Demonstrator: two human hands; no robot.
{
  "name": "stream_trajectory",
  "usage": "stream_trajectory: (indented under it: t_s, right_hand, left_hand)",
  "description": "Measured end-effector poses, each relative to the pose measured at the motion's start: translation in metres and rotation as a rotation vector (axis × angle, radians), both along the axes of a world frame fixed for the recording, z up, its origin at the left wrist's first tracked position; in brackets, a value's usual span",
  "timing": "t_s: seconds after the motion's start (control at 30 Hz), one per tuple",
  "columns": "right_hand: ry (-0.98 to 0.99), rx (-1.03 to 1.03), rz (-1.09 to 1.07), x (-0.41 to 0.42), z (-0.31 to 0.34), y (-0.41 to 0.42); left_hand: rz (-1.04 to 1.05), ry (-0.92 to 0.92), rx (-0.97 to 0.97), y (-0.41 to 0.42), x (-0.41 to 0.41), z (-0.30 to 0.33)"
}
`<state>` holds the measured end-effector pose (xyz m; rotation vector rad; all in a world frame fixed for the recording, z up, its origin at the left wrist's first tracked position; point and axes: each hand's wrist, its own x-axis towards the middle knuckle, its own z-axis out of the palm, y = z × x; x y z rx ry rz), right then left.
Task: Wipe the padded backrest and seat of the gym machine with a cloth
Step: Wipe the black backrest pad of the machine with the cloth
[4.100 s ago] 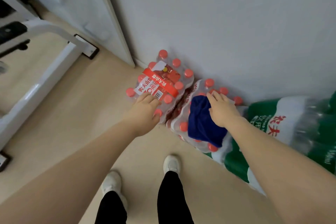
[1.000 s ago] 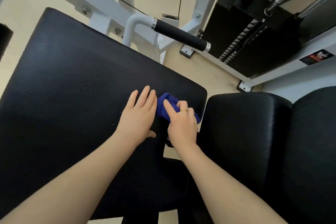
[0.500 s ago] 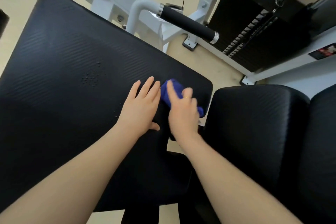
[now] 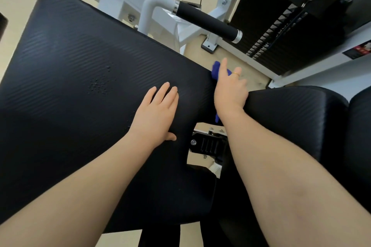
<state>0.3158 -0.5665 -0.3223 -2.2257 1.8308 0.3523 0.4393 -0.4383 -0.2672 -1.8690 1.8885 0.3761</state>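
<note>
A large black padded cushion of the gym machine fills the left and centre. A patch of small droplets sits on it. My left hand rests flat on this pad near its right edge, fingers straight. My right hand holds a blue cloth against the pad's right corner and side edge. The cloth shows above my fingers and a bit hangs below my wrist; my thumb is hidden. A second black pad lies to the right, under my right forearm.
A white frame runs behind the pad, with a black foam-covered handle sticking out above my right hand. A black weight stack with cables stands at the top right. A gap between the pads shows a metal bracket and beige floor.
Four seconds ago I was at the bottled-water packs with the cloth. Over the last second my right hand slid the cloth up and right to the pad's corner; my left hand stayed flat.
</note>
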Motion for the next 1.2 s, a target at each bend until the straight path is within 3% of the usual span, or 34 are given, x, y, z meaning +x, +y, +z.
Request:
stream_trajectory:
  t_s: [0.13, 0.33, 0.43, 0.53, 0.67, 0.77, 0.83, 0.9, 1.07, 1.13, 1.2]
  right_hand:
    - [-0.049, 0.074, -0.163, 0.014, 0.012, 0.012]
    - [-0.285, 0.142, 0.125, 0.025, 0.026, 0.077]
    - [-0.198, 0.094, 0.223, 0.007, 0.023, 0.048]
    - [-0.06, 0.078, -0.003, -0.011, 0.018, 0.023]
    - [-0.218, 0.125, -0.172, 0.02, 0.021, 0.033]
    - [-0.374, 0.104, 0.114, 0.035, 0.027, 0.055]
    - [-0.362, 0.079, 0.39, 0.028, 0.027, 0.055]
    - [-0.288, 0.031, 0.467, 0.014, 0.024, 0.037]
    - [-0.253, 0.051, -0.121, 0.019, 0.018, 0.009]
    - [-0.28, 0.057, -0.009, 0.039, 0.024, 0.026]
    - [-0.352, 0.048, 0.254, 0.056, 0.032, 0.055]
  left_hand:
    - [-0.011, 0.001, -0.004, 0.001, 0.001, -0.003]
    - [0.018, 0.037, -0.006, 0.001, 0.002, -0.004]
    - [0.027, 0.043, -0.005, 0.001, 0.002, -0.003]
    - [0.016, 0.025, -0.008, 0.002, 0.002, -0.004]
    - [0.017, 0.01, -0.046, 0.001, -0.001, -0.005]
    - [0.028, -0.003, -0.077, 0.003, -0.003, -0.005]
    - [0.034, -0.051, -0.115, 0.01, -0.003, -0.003]
    - [0.077, -0.138, -0.147, 0.02, -0.003, -0.001]
    - [0.125, -0.048, -0.352, 0.03, 0.015, -0.002]
    - [0.169, -0.029, -0.404, 0.03, 0.024, 0.002]
    - [0.254, -0.015, -0.412, 0.032, 0.029, 0.008]
